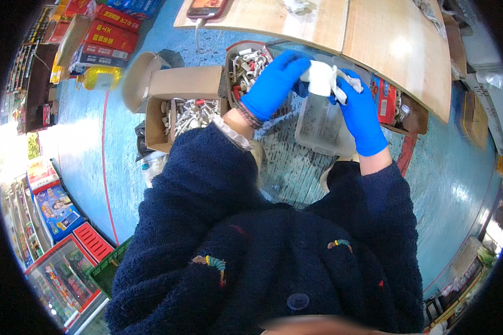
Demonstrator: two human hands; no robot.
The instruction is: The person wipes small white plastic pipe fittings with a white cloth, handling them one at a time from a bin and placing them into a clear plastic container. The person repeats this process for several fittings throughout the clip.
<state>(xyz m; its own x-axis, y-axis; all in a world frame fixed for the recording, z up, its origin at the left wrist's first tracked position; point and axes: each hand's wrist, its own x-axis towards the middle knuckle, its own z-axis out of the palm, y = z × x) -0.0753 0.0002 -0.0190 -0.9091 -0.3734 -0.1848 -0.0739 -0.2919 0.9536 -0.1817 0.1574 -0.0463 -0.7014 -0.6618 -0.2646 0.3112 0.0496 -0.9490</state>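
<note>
Both my hands wear blue gloves and meet at a crumpled white cloth (323, 78) held above the floor. My left hand (274, 84) grips the cloth's left side. My right hand (360, 111) holds its right side, with a loose end of cloth hanging over the fingers. Directly under the hands stands a clear plastic tub (321, 125). My dark blue fleece sleeves fill the lower part of the view.
Two cardboard boxes (184, 114) (248, 64) full of small white and metal fittings sit on the blue floor beyond my left hand. A wooden table top (385, 39) with a phone (207, 8) runs along the top. Red boxes (112, 33) and a yellow bottle (99, 78) lie at upper left.
</note>
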